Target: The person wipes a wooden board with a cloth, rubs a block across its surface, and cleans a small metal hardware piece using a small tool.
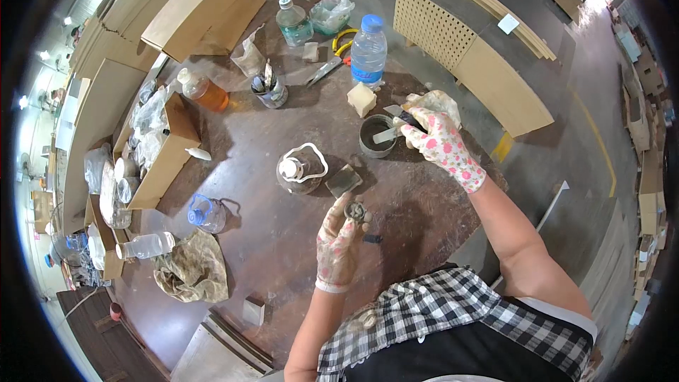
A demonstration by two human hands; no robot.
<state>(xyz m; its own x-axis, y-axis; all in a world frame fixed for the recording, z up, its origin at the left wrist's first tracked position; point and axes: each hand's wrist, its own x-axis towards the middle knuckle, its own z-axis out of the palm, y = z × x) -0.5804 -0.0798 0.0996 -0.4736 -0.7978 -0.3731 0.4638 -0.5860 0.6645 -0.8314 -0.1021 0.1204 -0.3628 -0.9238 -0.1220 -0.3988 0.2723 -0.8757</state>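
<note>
Both my hands wear white gloves with pink spots. My right hand (447, 147) is closed on a putty knife (411, 120) with a dark handle. A pale flat blade (385, 136) reaches over the rim of a dark round pot (368, 143), just left of that hand. My left hand (335, 249), lower and nearer to me, pinches a small round lid-like piece (356, 211) with grey paste on it. Beyond its fingertips lies a dark square block (344, 180). A clear jug (300, 178) with a white handle stands beside the block.
Bottles (369, 53), scissors (327, 69), a cream block (361, 100) and a tool cup (270, 93) stand farther back on the brown table (276, 240). Left are an amber bottle (205, 92), a cardboard box (170, 155) of plastic items and a crumpled cloth (192, 267). A perforated board (435, 25) stands beyond.
</note>
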